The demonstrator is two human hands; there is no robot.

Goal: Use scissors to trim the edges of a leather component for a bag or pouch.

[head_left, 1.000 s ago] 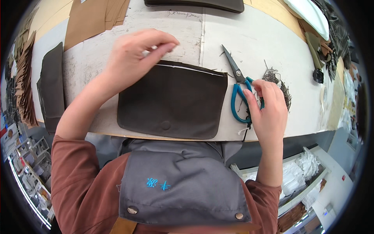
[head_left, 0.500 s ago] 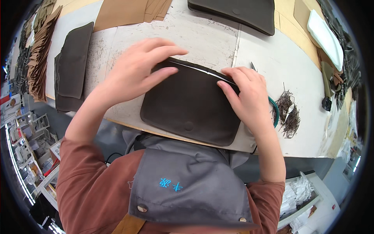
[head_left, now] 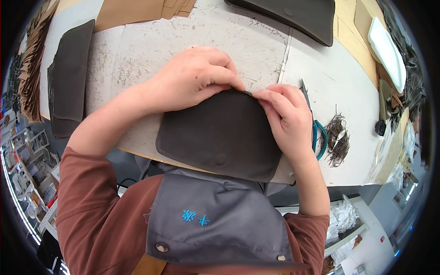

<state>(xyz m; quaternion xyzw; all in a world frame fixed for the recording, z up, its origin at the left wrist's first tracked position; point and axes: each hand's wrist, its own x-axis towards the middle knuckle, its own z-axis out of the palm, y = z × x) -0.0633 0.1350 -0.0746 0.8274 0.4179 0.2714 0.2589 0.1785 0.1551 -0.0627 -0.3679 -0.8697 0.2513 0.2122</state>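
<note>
A dark brown flap piece (head_left: 215,133) with a small round mark low in the middle lies on the worktable in front of me. My left hand (head_left: 204,78) pinches its top edge near the middle, fingers curled. My right hand (head_left: 288,114) grips the same edge just to the right, fingertips close to the left ones. Teal-handled scissors (head_left: 321,142) lie partly hidden behind my right hand. A pile of thin dark trimmings (head_left: 338,144) sits right of them.
Stacked dark pieces lie at the left (head_left: 68,82) and back (head_left: 284,20). Tan sheets (head_left: 128,11) sit at the back, ruffled brown pieces (head_left: 34,64) at far left, and a white tray (head_left: 385,52) with dark scraps at the right. The worktable's front edge (head_left: 137,153) runs below.
My right hand has left the scissors and joined my left hand at the piece's top edge. The white strip that showed along that edge no longer shows.
</note>
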